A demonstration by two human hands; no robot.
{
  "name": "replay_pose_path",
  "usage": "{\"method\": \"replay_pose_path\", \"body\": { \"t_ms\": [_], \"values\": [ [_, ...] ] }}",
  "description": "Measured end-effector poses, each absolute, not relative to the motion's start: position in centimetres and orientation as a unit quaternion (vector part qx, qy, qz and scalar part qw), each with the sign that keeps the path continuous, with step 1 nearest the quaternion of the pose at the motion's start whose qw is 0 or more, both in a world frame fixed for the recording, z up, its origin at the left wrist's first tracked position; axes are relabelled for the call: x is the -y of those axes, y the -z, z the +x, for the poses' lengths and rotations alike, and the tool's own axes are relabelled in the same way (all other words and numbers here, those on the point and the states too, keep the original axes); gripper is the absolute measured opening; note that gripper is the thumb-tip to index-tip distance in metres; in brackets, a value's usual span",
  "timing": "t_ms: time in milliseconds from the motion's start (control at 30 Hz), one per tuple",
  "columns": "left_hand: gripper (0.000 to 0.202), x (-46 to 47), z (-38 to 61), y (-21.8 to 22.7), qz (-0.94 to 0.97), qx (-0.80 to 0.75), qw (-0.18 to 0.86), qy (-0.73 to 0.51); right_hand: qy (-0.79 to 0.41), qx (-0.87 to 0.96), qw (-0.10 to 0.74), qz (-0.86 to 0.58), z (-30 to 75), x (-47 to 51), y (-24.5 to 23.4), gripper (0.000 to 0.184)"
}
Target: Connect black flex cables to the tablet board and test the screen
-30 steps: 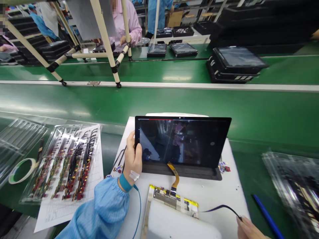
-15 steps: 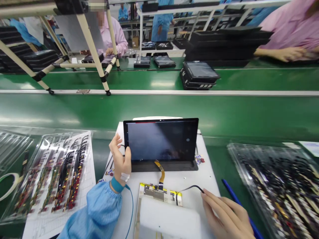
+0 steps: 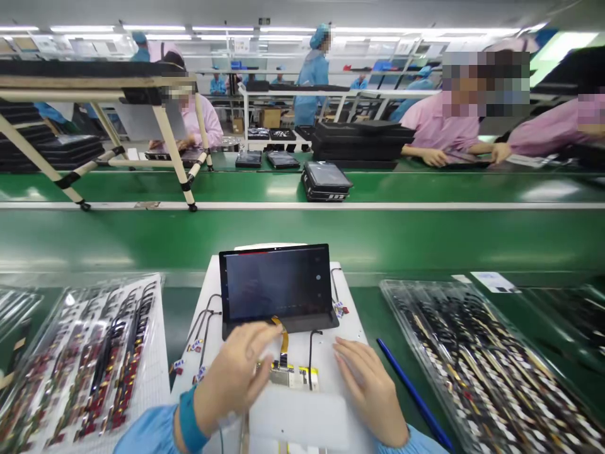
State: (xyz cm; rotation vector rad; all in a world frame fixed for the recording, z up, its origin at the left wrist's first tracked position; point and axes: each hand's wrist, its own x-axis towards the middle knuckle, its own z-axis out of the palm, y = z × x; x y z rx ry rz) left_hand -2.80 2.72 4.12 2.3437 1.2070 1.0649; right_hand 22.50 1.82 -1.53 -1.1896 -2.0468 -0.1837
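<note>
My left hand (image 3: 239, 366) is over the left part of the opened device, fingers stretched and thumb apart, slightly blurred. Its fingertips are close to an orange ribbon cable (image 3: 285, 343); whether they touch it is unclear. That ribbon runs from a propped tablet screen (image 3: 278, 284) down to the circuit board (image 3: 297, 377). A thin black cable (image 3: 311, 353) lies across the board's right side. Just right of it, my right hand (image 3: 371, 384) rests with fingers extended on the white work board (image 3: 350, 315), holding nothing. A white block (image 3: 297, 416) covers much of the device's lower part.
Clear plastic trays of small cabled parts stand at left (image 3: 101, 359) and right (image 3: 472, 359). A blue stick (image 3: 413, 394) lies beside the white board. Across the green bench are stacked devices (image 3: 326, 180), a pipe frame (image 3: 172, 148) and several people working.
My right hand has let go of the black cable, which now lies across the board. My left hand has moved from the tablet's left edge down over the ribbon cable. The view has tilted up.
</note>
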Motion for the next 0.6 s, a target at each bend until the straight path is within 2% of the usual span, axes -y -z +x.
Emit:
{"method": "replay_pose_path", "body": {
  "t_ms": [100, 167, 267, 333, 467, 600],
  "values": [
    [0.042, -0.7, -2.9, -2.8, 0.886, -0.360, 0.158, -0.244, 0.067, 0.804, 0.367, -0.462, 22.2, -2.3, 1.3, 0.023],
    [0.051, 0.1, -3.2, -1.3, 0.915, -0.330, 0.135, -0.191, 0.066, 0.817, 0.346, -0.456, 21.6, -2.9, 1.0, 0.030],
    [0.074, 0.8, -3.8, 0.8, 0.928, -0.315, 0.103, -0.171, 0.073, 0.847, 0.312, -0.425, 20.2, -4.4, 0.4, 0.037],
    [0.080, 1.0, -4.2, 1.7, 0.927, -0.314, 0.110, -0.176, 0.081, 0.865, 0.300, -0.395, 19.1, -5.5, 0.1, 0.039],
    [0.073, 0.9, -4.7, 2.6, 0.917, -0.306, 0.137, -0.217, 0.098, 0.880, 0.303, -0.351, 17.5, -6.8, -0.6, 0.039],
    [0.057, 0.5, -4.7, 3.0, 0.915, -0.281, 0.127, -0.259, 0.117, 0.876, 0.318, -0.343, 17.6, -6.8, -1.4, 0.041]
  ]
}}
